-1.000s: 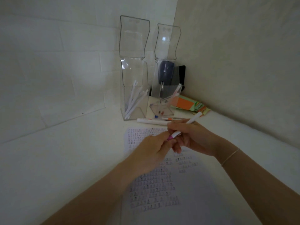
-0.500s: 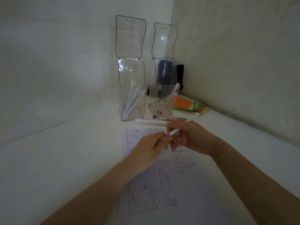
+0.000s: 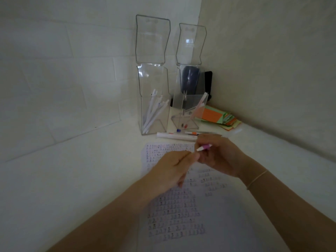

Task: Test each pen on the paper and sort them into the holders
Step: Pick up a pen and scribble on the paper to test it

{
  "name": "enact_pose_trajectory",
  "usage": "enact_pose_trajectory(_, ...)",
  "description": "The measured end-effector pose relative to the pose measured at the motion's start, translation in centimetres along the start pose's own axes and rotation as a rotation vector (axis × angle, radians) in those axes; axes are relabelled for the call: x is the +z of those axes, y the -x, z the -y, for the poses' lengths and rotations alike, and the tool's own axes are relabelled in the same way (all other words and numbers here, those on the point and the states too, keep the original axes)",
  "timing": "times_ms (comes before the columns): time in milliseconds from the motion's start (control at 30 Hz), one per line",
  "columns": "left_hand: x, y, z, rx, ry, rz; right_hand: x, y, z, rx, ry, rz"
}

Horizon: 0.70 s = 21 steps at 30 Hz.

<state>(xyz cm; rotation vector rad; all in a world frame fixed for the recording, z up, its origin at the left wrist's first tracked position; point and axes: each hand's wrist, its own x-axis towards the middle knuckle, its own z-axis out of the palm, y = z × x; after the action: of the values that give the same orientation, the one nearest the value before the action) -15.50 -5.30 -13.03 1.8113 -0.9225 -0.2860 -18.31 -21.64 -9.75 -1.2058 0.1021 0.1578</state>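
We see the right hand (image 3: 221,156) gripping a white pen with a purple band (image 3: 204,147), its tip end pointing left toward the left hand (image 3: 174,170). The left hand sits just beside that tip with its fingers curled in, thumb and forefinger pinched close together; we cannot tell whether it holds anything, such as a cap. Both hands hover over the paper (image 3: 181,211), a white sheet covered in rows of small written marks, which lies flat on the white table (image 3: 72,179). Beyond the paper, near the far edge of the sheet, a few more pens (image 3: 177,136) lie on the table, one thick and white, one with an orange band. Behind them stand two tall clear holders with raised back panels. The left holder (image 3: 154,99) contains several white pens leaning at an angle. The right holder (image 3: 189,106) has a couple of pens in it, one leaning against its right wall. A dark object (image 3: 190,79) shows behind the right holder, and a stack of orange and green paper slips (image 3: 218,117) rests in the corner by the wall. A thin bracelet (image 3: 256,179) circles the right wrist.
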Motion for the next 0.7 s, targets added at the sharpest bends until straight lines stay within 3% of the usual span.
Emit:
enact_pose_trajectory(200,-0.1,-0.3,2.2,0.076,-0.471,-0.033,-1.4,-0.4,-0.3,-0.173,0.198,-0.329)
enact_pose_trajectory(333,0.3,-0.5,3.9,0.24,-0.754,-0.026,-2.1,0.7,-1.8,-0.151,0.336,-0.459)
enact_pose_trajectory(433,0.7,-0.7,4.1,0.189,-0.768,0.004,-2.5,1.9,-3.0,-0.165,0.442,-0.5)
enact_pose_trajectory(567,0.7,-0.8,4.3,0.179,-0.727,-0.022,-2.2,4.2,-3.9,-0.199,0.413,-0.474)
enact_pose_trajectory(700,0.5,-0.7,4.9,0.186,-0.725,-0.052,-2.0,5.2,-4.9,-0.244,0.343,-0.562)
